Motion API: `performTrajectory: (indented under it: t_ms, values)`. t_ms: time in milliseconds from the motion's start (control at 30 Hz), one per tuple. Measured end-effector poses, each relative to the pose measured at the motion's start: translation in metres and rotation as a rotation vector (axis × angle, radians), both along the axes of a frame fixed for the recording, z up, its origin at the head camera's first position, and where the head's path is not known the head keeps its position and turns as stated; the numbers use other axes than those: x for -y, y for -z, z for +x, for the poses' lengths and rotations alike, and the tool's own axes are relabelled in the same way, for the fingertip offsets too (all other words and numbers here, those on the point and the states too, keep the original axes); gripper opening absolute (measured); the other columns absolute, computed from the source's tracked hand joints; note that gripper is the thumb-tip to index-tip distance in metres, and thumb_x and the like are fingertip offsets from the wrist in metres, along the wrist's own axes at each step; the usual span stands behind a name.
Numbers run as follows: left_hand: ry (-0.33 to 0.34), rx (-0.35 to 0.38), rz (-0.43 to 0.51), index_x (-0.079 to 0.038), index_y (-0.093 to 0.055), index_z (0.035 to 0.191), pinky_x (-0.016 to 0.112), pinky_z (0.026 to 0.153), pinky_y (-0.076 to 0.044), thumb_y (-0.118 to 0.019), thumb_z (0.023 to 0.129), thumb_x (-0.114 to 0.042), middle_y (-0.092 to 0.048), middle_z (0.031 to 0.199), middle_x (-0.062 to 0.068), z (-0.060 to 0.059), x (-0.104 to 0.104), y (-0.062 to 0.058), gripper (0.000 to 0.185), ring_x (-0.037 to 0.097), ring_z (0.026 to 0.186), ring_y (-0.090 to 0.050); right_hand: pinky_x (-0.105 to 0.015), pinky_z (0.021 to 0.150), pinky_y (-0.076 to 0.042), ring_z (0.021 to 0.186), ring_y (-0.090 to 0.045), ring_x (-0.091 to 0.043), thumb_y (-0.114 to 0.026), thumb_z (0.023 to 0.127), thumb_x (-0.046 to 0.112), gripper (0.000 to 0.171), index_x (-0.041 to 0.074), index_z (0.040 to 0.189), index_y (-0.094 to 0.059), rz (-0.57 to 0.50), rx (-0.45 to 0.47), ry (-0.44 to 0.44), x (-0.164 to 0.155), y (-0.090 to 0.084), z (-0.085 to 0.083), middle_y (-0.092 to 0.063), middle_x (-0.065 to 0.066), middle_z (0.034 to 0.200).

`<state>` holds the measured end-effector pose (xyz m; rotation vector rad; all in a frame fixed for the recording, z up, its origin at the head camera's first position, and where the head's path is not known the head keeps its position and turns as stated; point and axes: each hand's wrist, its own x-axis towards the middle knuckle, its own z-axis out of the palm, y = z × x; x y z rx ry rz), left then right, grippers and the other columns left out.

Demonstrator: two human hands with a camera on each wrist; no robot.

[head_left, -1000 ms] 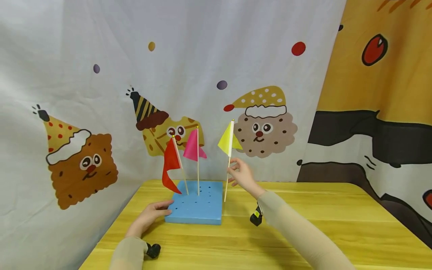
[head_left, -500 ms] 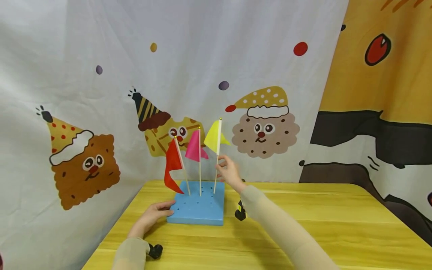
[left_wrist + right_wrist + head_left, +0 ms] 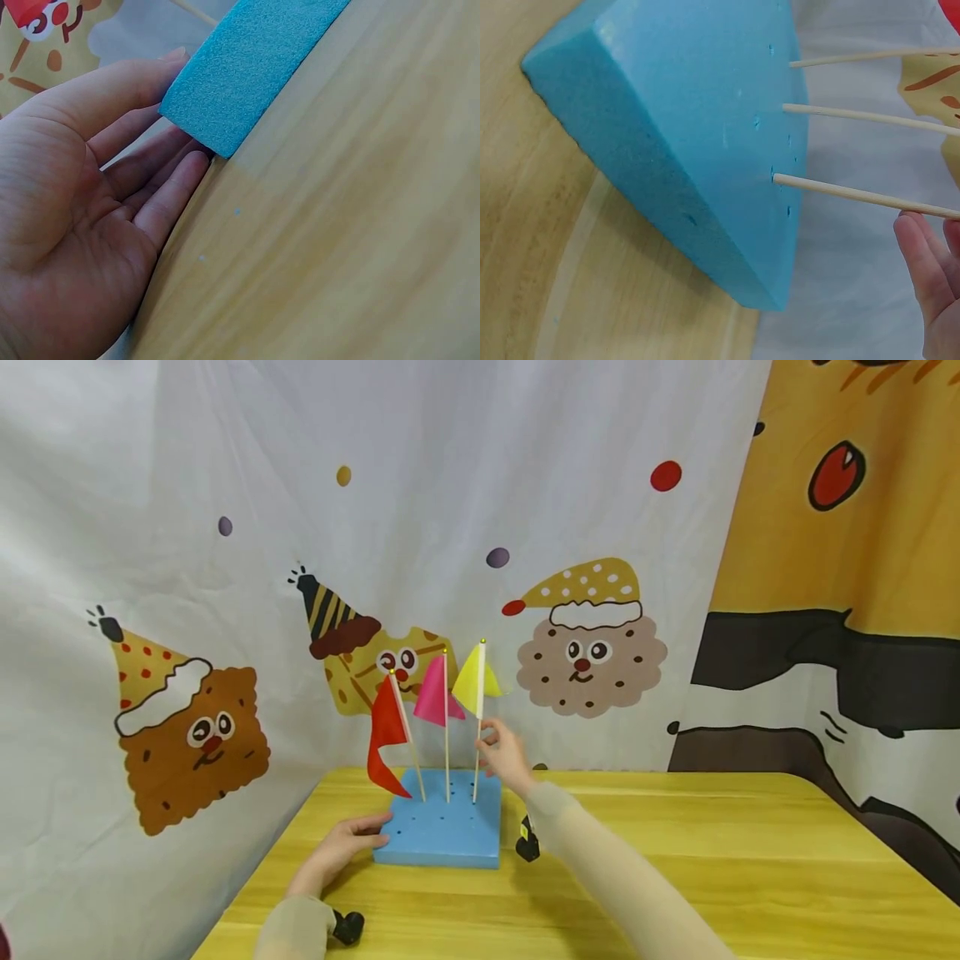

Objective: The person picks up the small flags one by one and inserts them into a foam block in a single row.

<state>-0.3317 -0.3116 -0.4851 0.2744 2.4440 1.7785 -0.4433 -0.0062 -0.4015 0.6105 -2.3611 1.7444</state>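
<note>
head view shows a blue foam block [image 3: 442, 835] lying flat near the far left corner of a yellow wooden tabletop [image 3: 712, 860], close to the printed cloth backdrop [image 3: 187, 568]. three small flags stand in the holes of its top: a red flag [image 3: 386, 737] at the left with its stick leaning, a pink flag [image 3: 433, 695] in the middle, and a yellow flag [image 3: 472, 685] at the right. the right hand [image 3: 507, 758] is raised beside the yellow flag's stick, about halfway up it, with fingertips pinching the stick or just touching it; the head view is too small to settle which. in the right wrist view the lowest of the three sticks enters a hole in the block [image 3: 705, 150], and the fingers [image 3: 922, 270] sit just below that stick near the picture's edge, so the grip itself is cut off there. the left hand [image 3: 341, 852] lies on the tabletop at the block's near left corner, fingers straight and relaxed, their tips touching the foam. the left wrist view shows the same: the palm [image 3: 67, 240] is spread, the fingers reach under and along the corner of the block [image 3: 240, 67], and the thumb lies against its side. a long beige sleeve [image 3: 622, 885] covers the right forearm.
</note>
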Motion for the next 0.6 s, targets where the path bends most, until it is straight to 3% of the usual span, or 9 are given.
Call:
performTrajectory:
  t_ms: [400,600]
  values:
    - [-0.015,-0.021,-0.003,-0.001,-0.054,0.138,0.053,0.107,-0.034,-0.069,0.092,-0.024,-0.047,0.143,0.020,-0.0019,0.0015,0.0007,0.054,0.039,0.131,-0.042,-0.042,0.054,-0.058,0.071,-0.068,-0.037,-0.060,0.098,0.014,0.035,0.009,0.131,-0.051,0.041,-0.019,-0.013,0.0025,-0.0015,0.0013,-0.062,-0.021,0.100]
    - [-0.012,-0.009,0.007,-0.002,-0.055,0.137,0.053,0.107,-0.034,-0.070,0.091,-0.024,-0.047,0.143,0.019,-0.0046,0.0012,0.0042,0.053,0.038,0.131,-0.042,-0.040,0.053,-0.057,0.069,-0.068,-0.034,-0.060,0.098,0.016,0.029,0.014,0.127,-0.053,0.049,-0.033,-0.008,0.0010,0.0050,0.0012,-0.063,-0.017,0.098]
